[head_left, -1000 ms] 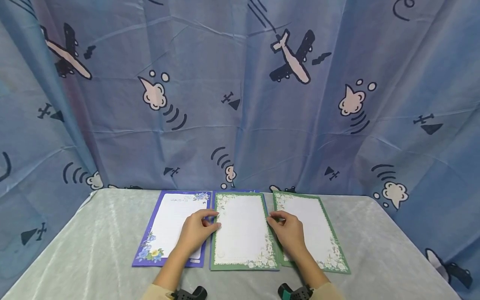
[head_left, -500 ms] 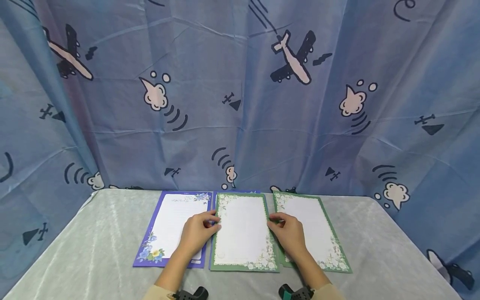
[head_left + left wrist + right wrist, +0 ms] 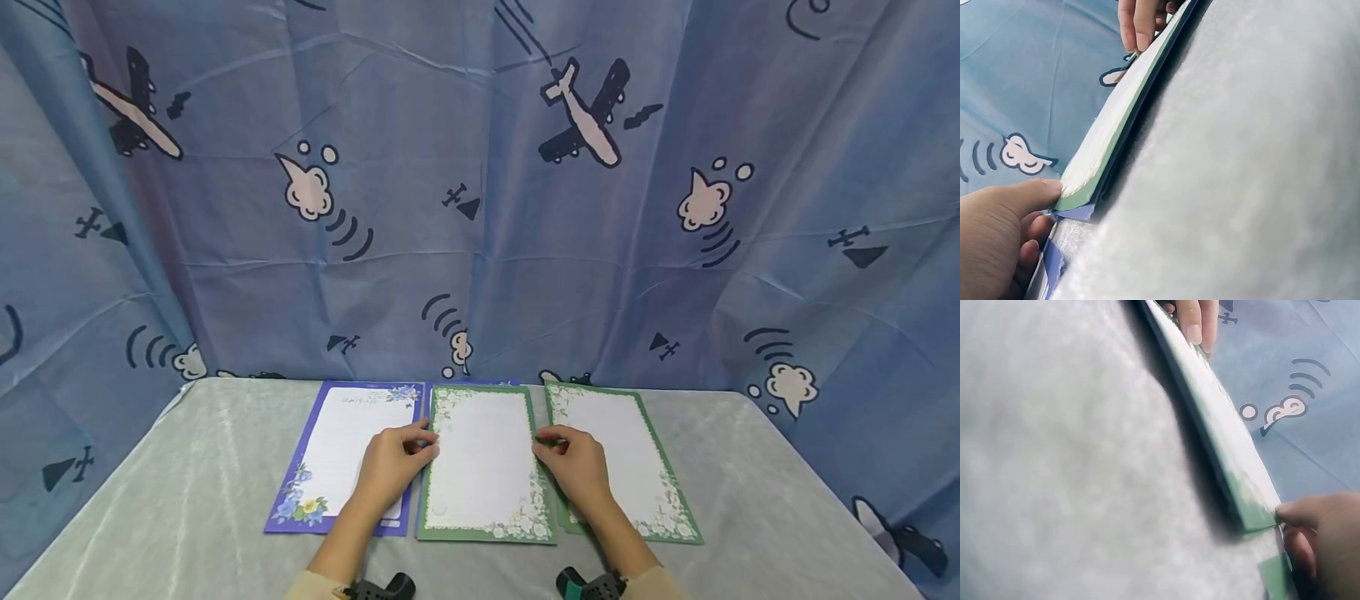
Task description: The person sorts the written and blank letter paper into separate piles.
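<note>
A sheet of stationery paper with a green floral border (image 3: pixel 483 458) lies face up in the middle. Purple paper (image 3: pixel 1079 211) sticks out beneath its corner in the left wrist view. My left hand (image 3: pixel 393 462) pinches the sheet's left edge, thumb on top and fingers curled below. At the right edge, my right hand (image 3: pixel 576 467) pinches it the same way. In the right wrist view, the green-bordered sheet's near edge (image 3: pixel 1250 509) stands a little above the cloth, with a dark shadow beneath.
To the left lies a purple-bordered sheet (image 3: pixel 337 462) with blue and yellow flowers, partly under my left forearm. Another green-bordered sheet (image 3: pixel 626 450) lies tilted on the right, partly behind my right hand. A pale plush cloth (image 3: pixel 757 500) covers the table. Behind hangs a blue airplane-print curtain (image 3: pixel 405 167).
The middle sheet's near end has shifted slightly left, and the purple paper along its right side no longer shows. Both hands keep their grip with barely any movement.
</note>
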Motion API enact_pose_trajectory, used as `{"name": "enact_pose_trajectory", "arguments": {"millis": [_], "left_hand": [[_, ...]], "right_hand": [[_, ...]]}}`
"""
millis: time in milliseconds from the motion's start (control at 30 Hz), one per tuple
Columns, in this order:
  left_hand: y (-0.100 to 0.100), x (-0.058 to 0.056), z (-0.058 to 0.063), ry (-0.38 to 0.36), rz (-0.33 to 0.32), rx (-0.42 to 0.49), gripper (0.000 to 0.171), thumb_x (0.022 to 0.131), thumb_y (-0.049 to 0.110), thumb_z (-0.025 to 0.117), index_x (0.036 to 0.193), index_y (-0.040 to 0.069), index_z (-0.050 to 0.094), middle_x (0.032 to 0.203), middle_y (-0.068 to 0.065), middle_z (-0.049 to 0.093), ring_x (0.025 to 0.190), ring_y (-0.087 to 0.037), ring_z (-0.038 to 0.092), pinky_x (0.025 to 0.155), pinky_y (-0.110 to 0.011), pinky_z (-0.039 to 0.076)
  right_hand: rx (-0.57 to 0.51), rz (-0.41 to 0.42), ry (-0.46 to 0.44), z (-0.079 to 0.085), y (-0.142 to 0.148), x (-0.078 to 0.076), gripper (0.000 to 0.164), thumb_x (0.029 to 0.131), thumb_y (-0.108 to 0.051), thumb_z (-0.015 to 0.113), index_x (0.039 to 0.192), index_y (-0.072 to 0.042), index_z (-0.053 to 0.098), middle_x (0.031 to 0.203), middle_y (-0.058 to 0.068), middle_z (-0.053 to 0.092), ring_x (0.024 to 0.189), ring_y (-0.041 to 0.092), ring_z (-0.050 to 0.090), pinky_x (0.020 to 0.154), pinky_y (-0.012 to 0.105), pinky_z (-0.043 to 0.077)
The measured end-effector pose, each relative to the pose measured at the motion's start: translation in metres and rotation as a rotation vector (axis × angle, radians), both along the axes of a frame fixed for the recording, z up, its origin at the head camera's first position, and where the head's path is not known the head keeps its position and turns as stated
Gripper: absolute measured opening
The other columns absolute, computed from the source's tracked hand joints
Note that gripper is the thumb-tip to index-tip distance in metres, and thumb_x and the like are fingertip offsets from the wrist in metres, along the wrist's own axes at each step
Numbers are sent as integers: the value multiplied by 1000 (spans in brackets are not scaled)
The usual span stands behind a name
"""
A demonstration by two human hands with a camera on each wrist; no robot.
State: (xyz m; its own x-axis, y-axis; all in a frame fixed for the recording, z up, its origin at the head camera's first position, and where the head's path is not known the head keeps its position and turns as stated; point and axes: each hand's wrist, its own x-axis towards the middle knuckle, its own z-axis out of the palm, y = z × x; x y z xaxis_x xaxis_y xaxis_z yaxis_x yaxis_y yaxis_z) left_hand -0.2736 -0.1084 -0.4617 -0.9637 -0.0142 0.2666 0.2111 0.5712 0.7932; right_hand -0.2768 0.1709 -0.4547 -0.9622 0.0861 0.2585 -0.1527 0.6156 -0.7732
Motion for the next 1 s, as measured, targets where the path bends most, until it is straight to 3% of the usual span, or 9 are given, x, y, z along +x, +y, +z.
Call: {"name": "enact_pose_trajectory", "arguments": {"millis": [433, 700, 867, 1000], "left_hand": [[0, -1, -1, 11, -14, -9, 11, 85, 16, 81, 96, 20, 82, 128, 3, 72, 65, -2, 54, 60, -19, 43], [0, 0, 0, 33, -47, 77, 18, 84, 3, 79, 94, 18, 82, 125, 0, 74, 66, -3, 55, 61, -19, 46], [0, 0, 0, 43, -53, 118, 18, 83, 1, 78, 92, 16, 82, 101, -1, 79, 70, -3, 56, 64, -19, 47], [-1, 1, 0, 23, -43, 72, 13, 85, 6, 78, 92, 16, 81, 81, 3, 75, 68, -5, 55, 63, -20, 46]], "right_hand": [[-19, 0, -3, 1, 1, 1, 15, 85, -11, 80, 100, -11, 80, 95, 6, 78, 70, 4, 57, 64, 21, 47], [-51, -10, -15, 1, 2, -1, 15, 84, -11, 81, 99, -12, 80, 96, 6, 78, 71, 4, 57, 64, 21, 47], [-86, -4, -36, 1, 3, -1, 16, 85, -10, 80, 101, -11, 80, 100, 8, 77, 74, 5, 57, 66, 21, 48], [-119, 4, -51, 1, 4, -2, 17, 85, -10, 80, 102, -11, 80, 102, 9, 77, 74, 6, 57, 67, 22, 48]]}}
